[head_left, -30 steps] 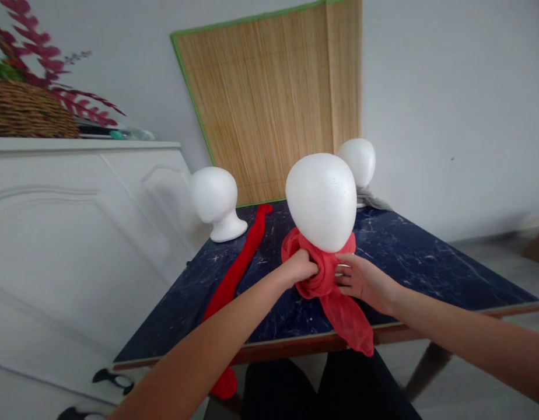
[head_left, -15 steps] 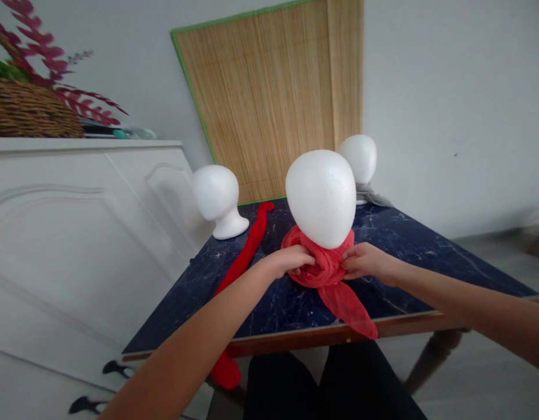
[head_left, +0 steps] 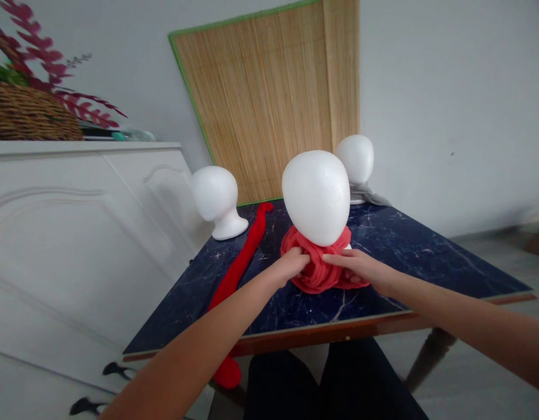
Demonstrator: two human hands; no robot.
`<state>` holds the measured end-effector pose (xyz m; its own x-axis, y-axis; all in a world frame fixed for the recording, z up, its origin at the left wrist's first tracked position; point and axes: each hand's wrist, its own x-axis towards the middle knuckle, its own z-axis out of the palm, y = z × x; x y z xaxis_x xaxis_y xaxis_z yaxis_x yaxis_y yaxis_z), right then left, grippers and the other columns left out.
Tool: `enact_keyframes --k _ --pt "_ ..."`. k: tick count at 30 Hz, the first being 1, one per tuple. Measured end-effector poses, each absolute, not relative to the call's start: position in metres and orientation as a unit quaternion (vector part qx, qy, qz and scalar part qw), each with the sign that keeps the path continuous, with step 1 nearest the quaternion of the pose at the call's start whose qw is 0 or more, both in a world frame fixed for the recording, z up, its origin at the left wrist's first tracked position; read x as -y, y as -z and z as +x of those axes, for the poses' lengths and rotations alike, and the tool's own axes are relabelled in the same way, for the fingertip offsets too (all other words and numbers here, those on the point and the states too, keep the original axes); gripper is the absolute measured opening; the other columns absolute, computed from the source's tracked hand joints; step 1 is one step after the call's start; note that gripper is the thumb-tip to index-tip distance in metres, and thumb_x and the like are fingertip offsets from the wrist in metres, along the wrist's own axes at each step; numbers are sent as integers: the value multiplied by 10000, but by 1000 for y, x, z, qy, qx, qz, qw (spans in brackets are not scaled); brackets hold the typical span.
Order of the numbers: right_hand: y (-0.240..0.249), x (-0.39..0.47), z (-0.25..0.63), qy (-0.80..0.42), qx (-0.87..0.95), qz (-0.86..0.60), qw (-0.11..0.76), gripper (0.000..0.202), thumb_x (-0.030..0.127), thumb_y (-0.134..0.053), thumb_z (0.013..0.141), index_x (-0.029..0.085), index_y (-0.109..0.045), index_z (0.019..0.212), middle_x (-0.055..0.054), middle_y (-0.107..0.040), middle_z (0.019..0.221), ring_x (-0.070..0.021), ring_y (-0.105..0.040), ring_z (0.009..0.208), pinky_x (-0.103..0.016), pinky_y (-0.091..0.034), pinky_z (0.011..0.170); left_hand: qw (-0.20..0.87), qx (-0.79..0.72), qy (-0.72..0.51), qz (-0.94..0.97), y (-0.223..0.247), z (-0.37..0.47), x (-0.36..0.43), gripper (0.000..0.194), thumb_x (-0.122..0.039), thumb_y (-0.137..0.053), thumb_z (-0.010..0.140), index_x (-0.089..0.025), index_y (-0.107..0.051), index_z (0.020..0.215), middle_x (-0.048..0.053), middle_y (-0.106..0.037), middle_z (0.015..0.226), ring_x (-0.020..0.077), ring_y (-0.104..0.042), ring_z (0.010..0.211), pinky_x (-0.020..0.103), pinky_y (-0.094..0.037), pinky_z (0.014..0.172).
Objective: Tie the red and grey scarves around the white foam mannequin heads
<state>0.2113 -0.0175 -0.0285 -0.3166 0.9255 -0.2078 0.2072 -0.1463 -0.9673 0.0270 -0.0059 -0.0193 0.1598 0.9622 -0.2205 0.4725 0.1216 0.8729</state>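
Note:
A white foam mannequin head (head_left: 317,195) stands near the middle of the table, tilted slightly forward. Round its neck is a coral-red scarf (head_left: 315,281), bunched in folds. My left hand (head_left: 294,262) grips the scarf's folds at the left, its fingertips tucked into the cloth. From the right, my right hand (head_left: 354,267) holds the scarf, the index finger stretched across the folds under the chin and the other fingers partly hidden by cloth. The scarf's loose end lies bunched beneath my right hand.
A bright red scarf (head_left: 245,251) lies lengthwise on the dark blue marbled table (head_left: 409,251) and hangs over its front edge. Behind stand a bare foam head (head_left: 214,192) at left and another foam head (head_left: 357,157) at right with a grey scarf (head_left: 370,195). A white cabinet (head_left: 77,245) borders the left.
The scarf's loose end, which hung over the table's front edge, is now drawn up beneath my right hand. My right hand has moved left across the folds.

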Motion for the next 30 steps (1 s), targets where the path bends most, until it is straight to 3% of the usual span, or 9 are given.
enact_keyframes --k 3,6,10,13,20,23,25,27,30 --pt "32 15 210 -545 627 -468 301 420 503 -790 621 162 -563 713 62 -411 464 -58 -328 423 -202 -202 399 464 -578 -273 613 13 29 11 236 -265 -665 722 -166 -648 935 11 -612 734 142 -519 669 221 -349 533" --pt "36 4 219 -493 665 -471 304 301 412 -722 670 166 -549 671 57 -437 445 -66 -365 402 -204 -233 390 502 -560 -260 606 3 23 13 193 -320 -682 729 -174 -642 850 -14 -565 677 109 -466 606 205 -290 500" --pt "38 -12 235 -420 704 -492 291 155 306 -639 710 170 -564 715 49 -495 429 -99 -445 392 -203 -291 380 591 -522 -212 577 -3 2 12 274 -377 -709 724 -162 -550 669 -76 -347 533 53 -237 465 203 -116 450" --pt "35 -18 239 -435 690 -495 298 90 235 -619 716 177 -551 717 31 -547 452 -118 -501 407 -207 -353 386 674 -475 -177 538 2 -11 10 329 -388 -745 719 -163 -512 665 -88 -297 553 42 -181 468 191 -79 436" --pt "29 -23 237 -474 635 -509 335 135 153 -596 729 194 -471 698 14 -601 552 -122 -596 512 -231 -526 526 712 -453 -180 505 19 -29 6 266 -343 -670 818 -141 -549 693 -75 -334 537 40 -263 464 155 -192 423" --pt "32 -27 239 -449 645 -515 343 124 182 -611 718 192 -488 717 11 -593 582 -126 -587 518 -256 -542 541 712 -448 -217 495 26 -30 10 160 -275 -638 847 -115 -648 839 -15 -536 645 64 -463 551 171 -393 525" --pt "36 -32 240 -416 657 -521 351 128 222 -636 699 187 -516 731 -6 -597 630 -157 -602 569 -301 -555 566 719 -424 -274 477 32 -27 16 150 -227 -648 838 -105 -675 923 60 -658 849 121 -599 744 233 -503 714" --pt "43 -36 241 -378 668 -524 369 213 257 -689 650 176 -559 798 -48 -637 784 -219 -641 741 -380 -575 697 731 -405 -346 427 38 -20 27 128 -182 -653 831 -92 -672 920 103 -678 932 153 -633 838 272 -524 811" --pt "53 -40 240 -321 716 -468 407 680 304 -804 528 161 -559 1146 -132 -565 1246 -330 -522 1185 -494 -434 1034 751 -404 -413 320 43 -7 47 65 -153 -621 857 -100 -626 894 58 -639 756 94 -589 624 180 -500 576"
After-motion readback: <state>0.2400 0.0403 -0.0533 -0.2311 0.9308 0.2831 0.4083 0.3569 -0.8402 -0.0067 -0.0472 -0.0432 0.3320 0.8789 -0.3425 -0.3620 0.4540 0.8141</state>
